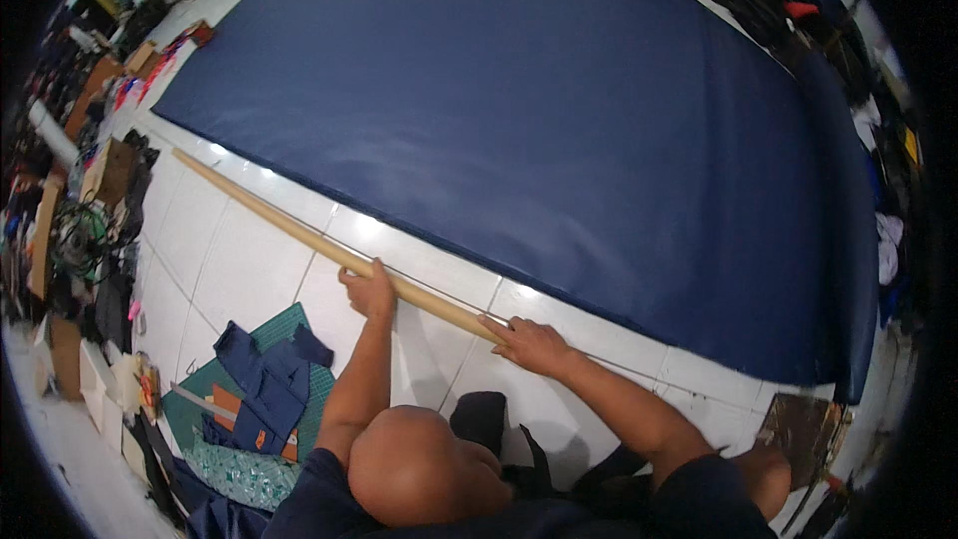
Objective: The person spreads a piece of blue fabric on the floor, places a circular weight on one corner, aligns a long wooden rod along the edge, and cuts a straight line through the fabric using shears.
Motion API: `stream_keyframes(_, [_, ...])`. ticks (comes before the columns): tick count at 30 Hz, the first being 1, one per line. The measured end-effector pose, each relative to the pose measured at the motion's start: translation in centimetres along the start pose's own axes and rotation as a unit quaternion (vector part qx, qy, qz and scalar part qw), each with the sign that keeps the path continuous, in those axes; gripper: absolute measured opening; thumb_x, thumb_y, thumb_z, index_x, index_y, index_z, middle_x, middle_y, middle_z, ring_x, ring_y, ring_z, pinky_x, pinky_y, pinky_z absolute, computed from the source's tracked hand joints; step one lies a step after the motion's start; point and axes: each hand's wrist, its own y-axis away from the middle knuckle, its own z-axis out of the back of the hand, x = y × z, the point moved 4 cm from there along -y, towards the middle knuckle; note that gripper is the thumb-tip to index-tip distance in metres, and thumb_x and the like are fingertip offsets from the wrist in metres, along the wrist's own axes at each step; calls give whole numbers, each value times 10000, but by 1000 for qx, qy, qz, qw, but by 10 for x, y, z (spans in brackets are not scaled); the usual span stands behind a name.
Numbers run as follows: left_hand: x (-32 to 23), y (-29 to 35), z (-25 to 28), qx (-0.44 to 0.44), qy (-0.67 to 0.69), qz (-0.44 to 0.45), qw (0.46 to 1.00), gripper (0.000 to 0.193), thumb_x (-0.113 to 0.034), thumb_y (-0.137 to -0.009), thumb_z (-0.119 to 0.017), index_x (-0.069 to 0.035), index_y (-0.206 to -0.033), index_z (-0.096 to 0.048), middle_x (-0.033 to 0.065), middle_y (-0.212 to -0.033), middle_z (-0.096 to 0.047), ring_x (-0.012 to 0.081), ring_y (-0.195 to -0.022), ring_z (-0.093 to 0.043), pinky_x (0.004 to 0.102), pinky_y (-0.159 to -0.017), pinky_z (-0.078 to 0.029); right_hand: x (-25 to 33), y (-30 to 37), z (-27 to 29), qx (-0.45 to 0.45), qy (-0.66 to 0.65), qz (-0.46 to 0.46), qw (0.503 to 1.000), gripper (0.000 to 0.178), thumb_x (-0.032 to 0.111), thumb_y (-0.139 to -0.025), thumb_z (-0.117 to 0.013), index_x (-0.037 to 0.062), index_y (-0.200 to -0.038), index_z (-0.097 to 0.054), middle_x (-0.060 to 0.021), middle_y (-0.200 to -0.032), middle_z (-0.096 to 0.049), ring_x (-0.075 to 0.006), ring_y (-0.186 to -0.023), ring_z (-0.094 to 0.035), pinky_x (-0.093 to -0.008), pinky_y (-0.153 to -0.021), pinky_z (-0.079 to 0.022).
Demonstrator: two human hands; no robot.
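Note:
A long tan tube [279,222], which looks like cardboard, slants above the white tiled floor from the far left toward my right hand. My left hand [371,291] is wrapped round it near its middle, thumb on top. At its near right end, my right hand [534,344] grips it with the fingers closed; the palm hides part of that end. Just beyond the tube lies a large dark blue sheet [499,120], spread wide, its near edge running roughly parallel to the tube. Slight ripples cross the sheet, and its right side is rolled or folded up.
On the floor at lower left is a green cutting mat [287,324] bearing dark blue cloth pieces [269,379], a ruler [205,401] and a crumpled clear plastic bag [244,474]. Piled boxes and clutter [105,175] line the left. A worn brown board [798,434] lies at lower right.

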Motion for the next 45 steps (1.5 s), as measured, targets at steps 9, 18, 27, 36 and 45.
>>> stream_keyframes(9, [24, -34, -10, -106, -217, 5, 970, 838, -641, -765, -671, -98, -1363, -447, 177, -1258, -484, 380, -1166, -495, 541, -920, -419, -167, 175, 172, 74, 250, -160, 952, 385, 355, -921, -576, 121, -1227, -585, -190, -1155, -638, -345, -1085, -621, -497, -877, -520])
stream_keyframes(18, [-183, 133, -37, 360, -157, -705, 590, 468, -211, -872, -682, -61, -1295, -550, 189, -1284, -545, 372, -1205, -510, 457, -1010, -419, -223, 472, -59, -73, -98, -581, 805, 425, 478, -919, -583, 70, -1036, -604, -186, -934, -683, -375, -899, -659, -505, -778, -509])
stream_keyframes(27, [-185, 373, -129, 461, -138, -765, 428, 622, -308, -865, -670, -93, -1409, -457, 243, -1494, -353, 455, -1366, -342, 530, -1127, -288, -109, 439, -216, -359, -347, -684, 533, 526, 474, -904, -617, -34, -1009, -529, -250, -932, -676, -405, -905, -667, -463, -786, -516])
stream_keyframes(36, [-141, 450, -163, 357, -166, -793, 465, 611, -463, -965, -488, -169, -1488, -373, 176, -1558, -282, 369, -1435, -267, 569, -1157, -176, -103, 401, -175, -315, -546, -632, 450, 533, 463, -842, -672, 8, -1101, -575, -177, -985, -653, -323, -946, -622, -439, -822, -488])
stream_keyframes(45, [-141, 470, -161, 404, -73, -774, 482, 374, -184, -900, -573, -109, -1266, -588, 85, -1275, -562, 276, -1249, -494, 601, -1068, -323, -109, 387, -177, -335, -651, -518, 442, 440, 446, -884, -647, 40, -1033, -572, -121, -922, -606, -235, -888, -580, -390, -780, -466])
